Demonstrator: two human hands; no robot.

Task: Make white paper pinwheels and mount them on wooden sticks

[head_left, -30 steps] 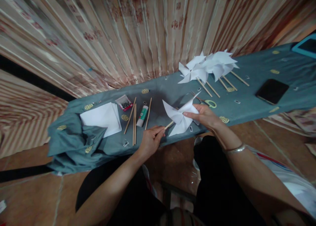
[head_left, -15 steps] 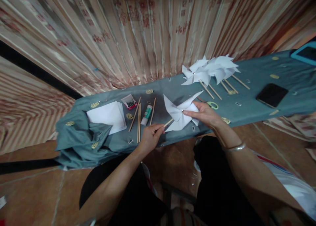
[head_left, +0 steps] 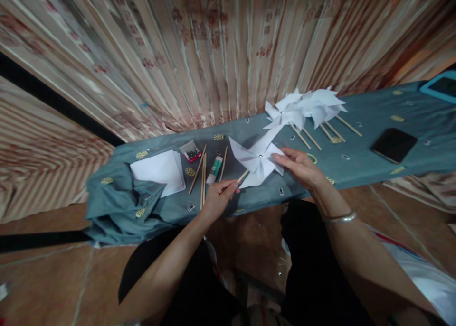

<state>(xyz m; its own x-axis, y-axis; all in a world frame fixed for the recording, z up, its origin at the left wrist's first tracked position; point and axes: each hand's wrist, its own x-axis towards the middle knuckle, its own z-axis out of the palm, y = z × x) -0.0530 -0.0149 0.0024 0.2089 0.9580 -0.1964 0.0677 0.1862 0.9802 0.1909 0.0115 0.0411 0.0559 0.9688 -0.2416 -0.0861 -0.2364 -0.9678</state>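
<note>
A white paper pinwheel [head_left: 252, 164] is held over the cloth-covered table, a shiny pin head [head_left: 261, 156] at its centre. My left hand [head_left: 218, 199] is closed around the lower end of its wooden stick [head_left: 243, 176]. At the pinwheel's right side, my right hand [head_left: 302, 167] pinches a paper blade between thumb and fingers. Left of the pinwheel lie a green and white glue stick [head_left: 214, 170], several loose wooden sticks [head_left: 198, 170] and a small open box of pins [head_left: 191, 152]. Green scissor-like handles [head_left: 312, 158] are partly hidden behind my right hand.
Several pinwheels on sticks [head_left: 290, 110] lie together at the back. A stack of white paper [head_left: 158, 168] is at the left, partly under bunched cloth [head_left: 117, 193]. To the right are a dark phone [head_left: 394, 144] and a blue-edged device [head_left: 441, 85]. A curtain [head_left: 213, 55] hangs behind.
My right thumb has moved off the pinwheel's centre to its right blade, so the pin head now shows. My left hand keeps hold of the stick. The view has shifted slightly.
</note>
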